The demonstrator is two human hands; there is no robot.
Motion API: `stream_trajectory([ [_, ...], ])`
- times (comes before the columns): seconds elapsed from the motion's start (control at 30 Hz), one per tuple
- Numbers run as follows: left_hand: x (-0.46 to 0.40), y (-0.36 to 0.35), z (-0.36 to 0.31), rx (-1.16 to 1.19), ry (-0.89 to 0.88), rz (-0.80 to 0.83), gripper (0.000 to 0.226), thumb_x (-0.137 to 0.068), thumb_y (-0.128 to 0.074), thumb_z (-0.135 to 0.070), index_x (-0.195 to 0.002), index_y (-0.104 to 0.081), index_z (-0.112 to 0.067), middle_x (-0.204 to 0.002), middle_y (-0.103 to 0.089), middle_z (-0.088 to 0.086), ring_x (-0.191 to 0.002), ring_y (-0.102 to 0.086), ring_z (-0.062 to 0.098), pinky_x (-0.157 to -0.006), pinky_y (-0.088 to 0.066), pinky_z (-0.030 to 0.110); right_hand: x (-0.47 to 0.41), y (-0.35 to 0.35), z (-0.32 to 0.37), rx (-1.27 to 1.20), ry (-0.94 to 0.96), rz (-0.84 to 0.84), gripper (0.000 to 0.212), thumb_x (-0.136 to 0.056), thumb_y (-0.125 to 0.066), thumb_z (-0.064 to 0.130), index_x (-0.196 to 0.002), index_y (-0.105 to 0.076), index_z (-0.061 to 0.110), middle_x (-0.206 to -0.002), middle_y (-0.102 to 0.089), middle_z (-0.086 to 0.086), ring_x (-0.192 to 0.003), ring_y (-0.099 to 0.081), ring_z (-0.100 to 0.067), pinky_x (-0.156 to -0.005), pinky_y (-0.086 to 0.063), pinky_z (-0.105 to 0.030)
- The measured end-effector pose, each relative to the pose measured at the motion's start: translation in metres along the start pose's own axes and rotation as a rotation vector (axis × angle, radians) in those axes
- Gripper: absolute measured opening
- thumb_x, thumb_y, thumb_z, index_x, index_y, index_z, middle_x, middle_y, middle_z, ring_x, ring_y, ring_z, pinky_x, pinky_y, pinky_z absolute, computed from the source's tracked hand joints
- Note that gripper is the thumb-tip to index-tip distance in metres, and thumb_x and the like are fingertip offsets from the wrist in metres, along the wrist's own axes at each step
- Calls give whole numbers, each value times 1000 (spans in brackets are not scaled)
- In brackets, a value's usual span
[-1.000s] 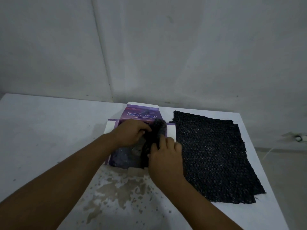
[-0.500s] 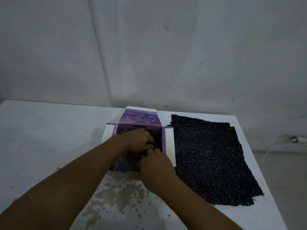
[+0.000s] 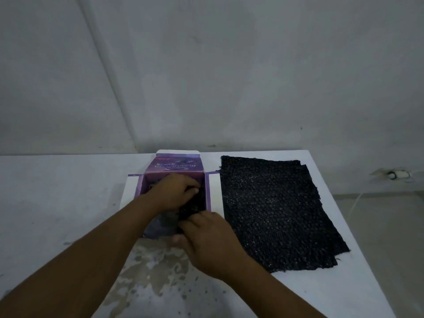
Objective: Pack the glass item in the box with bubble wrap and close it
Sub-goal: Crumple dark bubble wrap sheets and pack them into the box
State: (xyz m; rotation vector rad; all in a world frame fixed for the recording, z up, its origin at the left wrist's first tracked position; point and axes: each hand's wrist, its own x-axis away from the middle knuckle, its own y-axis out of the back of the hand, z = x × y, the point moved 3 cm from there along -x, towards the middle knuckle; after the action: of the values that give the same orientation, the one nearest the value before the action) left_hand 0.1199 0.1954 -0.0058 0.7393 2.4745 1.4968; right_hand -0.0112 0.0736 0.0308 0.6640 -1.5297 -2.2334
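A purple cardboard box stands open on the white table, its flaps spread out to the sides and back. A bundle of black bubble wrap sits inside the box; the glass item is hidden in it. My left hand reaches into the box and presses on top of the bundle. My right hand is at the box's near right corner, its fingers on the bundle's near edge.
Flat sheets of black bubble wrap lie stacked on the table to the right of the box. The table's right edge runs close past them. A worn, stained patch marks the tabletop near me. A grey wall stands behind.
The wrapped bundle has gone from above the box rim down into the box. Both hands followed it down; my right hand has drawn back to the near corner.
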Motion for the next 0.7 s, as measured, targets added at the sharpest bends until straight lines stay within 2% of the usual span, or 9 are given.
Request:
stream_trajectory([
  [0.1, 10, 17, -28, 42, -50, -313, 20, -93, -56, -27, -102, -73, -22, -97, -75, -1, -82, -66, 17, -73, -53, 30, 25, 17, -30, -63, -51, -230, 33, -101, -45, 35, -93, -69, 14, -82, -64, -4, -73, -55, -23, -64, -44, -39],
  [0.2, 10, 23, -77, 103, -103, -427, 18, -90, -59, -24, -100, -73, -18, -95, -75, 0, -79, -66, 16, -71, -49, 24, 50, 28, -74, -55, -176, -293, 24, -97, -52, 25, -89, -70, 11, -79, -65, -6, -71, -58, -23, -63, -49, -41],
  [0.33, -6, -7, -148, 126, -157, -380, 17, -86, -62, -19, -101, -72, -17, -96, -72, 3, -84, -65, 19, -77, -52, 27, 84, 31, -140, -41, -345, -256, 13, -92, -62, 19, -88, -72, 12, -80, -69, -4, -72, -63, -20, -65, -54, -38],
  [0.4, -19, -39, -171, 80, -106, -268, 21, -86, -61, -20, -105, -71, -19, -102, -70, 5, -92, -64, 21, -84, -52, 31, 99, 27, -175, -27, -431, -154, 12, -92, -61, 19, -90, -72, 13, -84, -69, -4, -77, -64, -21, -67, -54, -38],
  [0.47, -31, -77, -178, 46, -9, -109, 29, -86, -63, -21, -114, -68, -19, -112, -67, 6, -103, -61, 24, -91, -49, 34, 109, 21, -208, 3, -492, -15, 16, -94, -59, 22, -101, -72, 16, -95, -69, -5, -88, -63, -24, -73, -52, -35],
  [0.53, -41, -111, -175, 39, 69, 35, 43, -83, -69, -25, -124, -61, -16, -124, -60, 8, -115, -55, 26, -98, -46, 36, 116, 13, -236, 72, -507, 140, 35, -91, -62, 34, -123, -63, 20, -118, -63, -5, -107, -56, -24, -84, -48, -34],
  [0.6, -48, -140, -167, 6, 108, 149, 71, -75, -77, -35, -137, -48, -15, -138, -48, 7, -129, -43, 27, -106, -40, 39, 121, 7, -259, 106, -502, 305, 70, -84, -66, 50, -144, -41, 23, -147, -42, -4, -130, -39, -27, -102, -40, -40],
  [0.67, -53, -160, -159, -93, 129, 236, 98, -69, -81, -44, -148, -31, -15, -153, -30, 6, -142, -24, 30, -116, -27, 43, 122, 2, -276, 101, -485, 432, 98, -76, -68, 60, -153, -20, 24, -160, -20, -2, -143, -20, -29, -112, -25, -51],
  [0.7, -54, -167, -156, -145, 134, 256, 105, -68, -81, -47, -151, -24, -17, -157, -23, 5, -145, -17, 30, -119, -21, 45, 123, 1, -282, 113, -468, 473, 105, -73, -69, 64, -154, -14, 25, -161, -17, -2, -144, -16, -29, -113, -21, -53],
])
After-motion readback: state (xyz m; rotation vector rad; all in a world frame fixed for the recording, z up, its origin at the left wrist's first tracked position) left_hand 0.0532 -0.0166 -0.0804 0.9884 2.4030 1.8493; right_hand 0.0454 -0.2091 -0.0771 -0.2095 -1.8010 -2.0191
